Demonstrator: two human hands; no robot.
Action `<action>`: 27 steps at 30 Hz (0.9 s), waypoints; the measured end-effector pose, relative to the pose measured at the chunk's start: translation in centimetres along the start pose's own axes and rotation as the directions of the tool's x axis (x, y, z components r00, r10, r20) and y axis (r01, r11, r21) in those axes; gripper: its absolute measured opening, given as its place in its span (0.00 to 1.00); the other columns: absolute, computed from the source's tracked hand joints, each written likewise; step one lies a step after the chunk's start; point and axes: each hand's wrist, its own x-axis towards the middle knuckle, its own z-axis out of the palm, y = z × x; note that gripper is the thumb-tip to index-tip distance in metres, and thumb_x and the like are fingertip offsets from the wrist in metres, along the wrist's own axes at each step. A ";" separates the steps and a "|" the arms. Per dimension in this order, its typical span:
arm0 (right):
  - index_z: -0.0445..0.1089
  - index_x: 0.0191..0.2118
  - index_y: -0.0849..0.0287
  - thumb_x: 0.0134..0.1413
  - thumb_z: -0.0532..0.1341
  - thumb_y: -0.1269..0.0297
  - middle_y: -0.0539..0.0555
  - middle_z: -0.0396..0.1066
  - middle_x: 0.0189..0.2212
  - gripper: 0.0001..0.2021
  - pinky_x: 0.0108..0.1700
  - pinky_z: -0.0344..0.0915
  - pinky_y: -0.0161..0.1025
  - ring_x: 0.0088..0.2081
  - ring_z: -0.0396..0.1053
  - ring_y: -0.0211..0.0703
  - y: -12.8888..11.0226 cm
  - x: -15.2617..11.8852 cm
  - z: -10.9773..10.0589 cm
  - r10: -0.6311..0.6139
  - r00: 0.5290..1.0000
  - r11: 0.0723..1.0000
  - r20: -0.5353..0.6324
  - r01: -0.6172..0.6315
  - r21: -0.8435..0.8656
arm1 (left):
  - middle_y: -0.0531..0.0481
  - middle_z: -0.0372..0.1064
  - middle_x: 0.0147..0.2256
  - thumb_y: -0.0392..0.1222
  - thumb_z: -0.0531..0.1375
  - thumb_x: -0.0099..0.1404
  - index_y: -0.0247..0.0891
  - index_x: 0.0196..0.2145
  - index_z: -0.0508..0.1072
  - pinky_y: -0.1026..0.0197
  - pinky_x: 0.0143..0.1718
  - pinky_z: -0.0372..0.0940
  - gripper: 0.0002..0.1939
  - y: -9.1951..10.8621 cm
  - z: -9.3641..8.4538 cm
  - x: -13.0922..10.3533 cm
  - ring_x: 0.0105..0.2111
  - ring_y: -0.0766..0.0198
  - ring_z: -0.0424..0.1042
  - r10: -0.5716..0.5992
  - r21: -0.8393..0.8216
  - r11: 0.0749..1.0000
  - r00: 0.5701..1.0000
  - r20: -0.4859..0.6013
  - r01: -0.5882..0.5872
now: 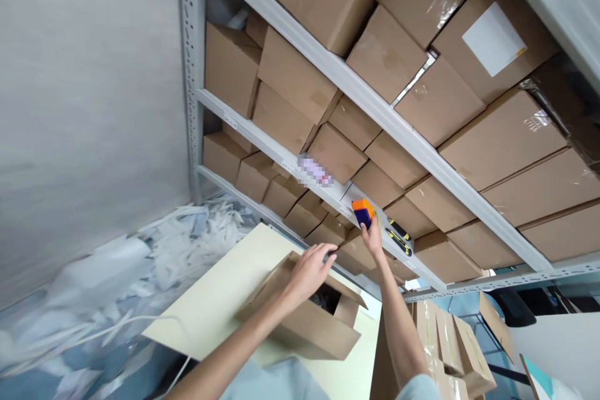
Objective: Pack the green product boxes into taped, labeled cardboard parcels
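Though near orange-blue item (362,212), label (315,170) illegible

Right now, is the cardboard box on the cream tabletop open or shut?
Open: the cardboard box has its top flaps apart, and its dark interior shows between them, near the left hand.

place: storeroom or packing area
shelving: metal rack (323,65) packed with cardboard boxes (297,69)
floor: heaped white scraps (210,231)

Carton (316,331) on bench (210,290), rack (300,34) behind with boxes (294,69) on its tiers and cutters (399,242) on one, paper scraps (201,234) left, stacked cartons (450,340) right.
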 end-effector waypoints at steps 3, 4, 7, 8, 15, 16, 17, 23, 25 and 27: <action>0.69 0.61 0.63 0.74 0.56 0.48 0.68 0.81 0.53 0.24 0.58 0.76 0.51 0.53 0.80 0.56 -1.8 -8.5 1.4 -0.048 0.998 0.891 -0.029 0.056 0.450 | 0.44 0.84 0.49 0.47 0.60 0.75 0.45 0.51 0.80 0.48 0.53 0.79 0.12 -0.4 -1.6 -3.3 0.47 0.51 0.84 -0.069 -0.113 0.992 0.996 -0.050 0.063; 0.70 0.62 0.61 0.73 0.58 0.46 0.67 0.80 0.56 0.25 0.60 0.76 0.51 0.55 0.80 0.56 -2.7 -11.4 1.8 -0.051 0.999 0.803 -0.007 0.045 0.594 | 0.44 0.84 0.48 0.48 0.61 0.74 0.46 0.50 0.80 0.49 0.51 0.80 0.12 -0.3 -1.8 -4.3 0.45 0.52 0.85 -0.090 -0.153 0.985 0.994 -0.055 0.081; 0.70 0.65 0.57 0.72 0.62 0.43 0.63 0.80 0.58 0.27 0.63 0.75 0.52 0.57 0.80 0.54 -6.2 -18.5 2.2 0.013 0.996 0.598 0.089 -0.079 0.798 | 0.46 0.82 0.46 0.48 0.61 0.75 0.45 0.49 0.80 0.51 0.48 0.81 0.11 0.7 -1.9 -6.7 0.42 0.54 0.84 -0.119 -0.231 0.968 0.991 -0.058 0.102; 0.70 0.66 0.56 0.71 0.63 0.42 0.63 0.80 0.57 0.28 0.63 0.75 0.52 0.56 0.80 0.54 -7.5 -20.0 2.1 0.046 0.993 0.561 0.105 -0.112 0.820 | 0.46 0.82 0.46 0.48 0.61 0.75 0.45 0.48 0.80 0.52 0.48 0.81 0.10 1.1 -2.0 -7.2 0.42 0.55 0.83 -0.115 -0.238 0.966 0.991 -0.062 0.098; 0.71 0.65 0.51 0.70 0.65 0.42 0.60 0.81 0.57 0.27 0.63 0.76 0.51 0.57 0.79 0.52 -13.0 -25.3 -1.3 0.171 0.984 0.537 0.044 -0.130 0.833 | 0.48 0.82 0.45 0.45 0.63 0.76 0.48 0.48 0.81 0.55 0.50 0.81 0.07 5.3 -5.2 -9.3 0.45 0.55 0.84 0.005 -0.140 0.990 0.996 -0.094 -0.018; 0.73 0.63 0.51 0.70 0.65 0.42 0.60 0.82 0.55 0.25 0.61 0.77 0.50 0.56 0.80 0.52 -13.3 -26.2 -2.1 0.170 0.985 0.546 0.034 -0.123 0.829 | 0.49 0.82 0.45 0.43 0.63 0.76 0.49 0.49 0.81 0.55 0.50 0.81 0.08 6.1 -6.0 -9.7 0.45 0.56 0.84 0.065 -0.122 0.990 0.993 -0.099 -0.077; 0.75 0.61 0.50 0.70 0.66 0.42 0.59 0.83 0.52 0.23 0.59 0.79 0.50 0.53 0.81 0.52 -13.6 -27.2 -2.8 0.160 0.987 0.548 0.029 -0.114 0.829 | 0.50 0.83 0.45 0.41 0.63 0.77 0.50 0.51 0.81 0.56 0.50 0.81 0.09 7.0 -6.8 -10.1 0.44 0.57 0.85 0.132 -0.101 0.984 0.986 -0.106 -0.143; 0.82 0.49 0.53 0.64 0.70 0.37 0.58 0.84 0.40 0.23 0.52 0.83 0.54 0.46 0.84 0.57 -14.9 -29.3 -4.6 0.029 0.990 0.502 0.139 -0.135 0.854 | 0.52 0.85 0.48 0.32 0.63 0.75 0.56 0.61 0.78 0.55 0.50 0.81 0.23 9.5 -10.1 -11.8 0.45 0.57 0.85 0.326 -0.031 0.943 0.939 -0.105 -0.331; 0.83 0.45 0.53 0.66 0.70 0.42 0.58 0.85 0.40 0.19 0.51 0.83 0.52 0.44 0.84 0.56 -14.8 -28.7 -4.4 -0.034 0.983 0.540 0.178 -0.132 0.831 | 0.52 0.85 0.46 0.35 0.64 0.75 0.58 0.59 0.80 0.52 0.49 0.82 0.21 9.0 -11.1 -12.1 0.45 0.55 0.85 0.265 -0.055 0.961 0.960 -0.094 -0.271; 0.83 0.43 0.52 0.69 0.69 0.46 0.58 0.85 0.44 0.15 0.54 0.82 0.52 0.46 0.83 0.54 -14.3 -28.0 -4.4 -0.111 0.971 0.625 0.210 -0.096 0.775 | 0.50 0.84 0.47 0.42 0.66 0.74 0.59 0.59 0.80 0.48 0.49 0.82 0.18 8.5 -12.3 -12.2 0.46 0.51 0.83 0.148 -0.087 0.984 0.982 -0.118 -0.159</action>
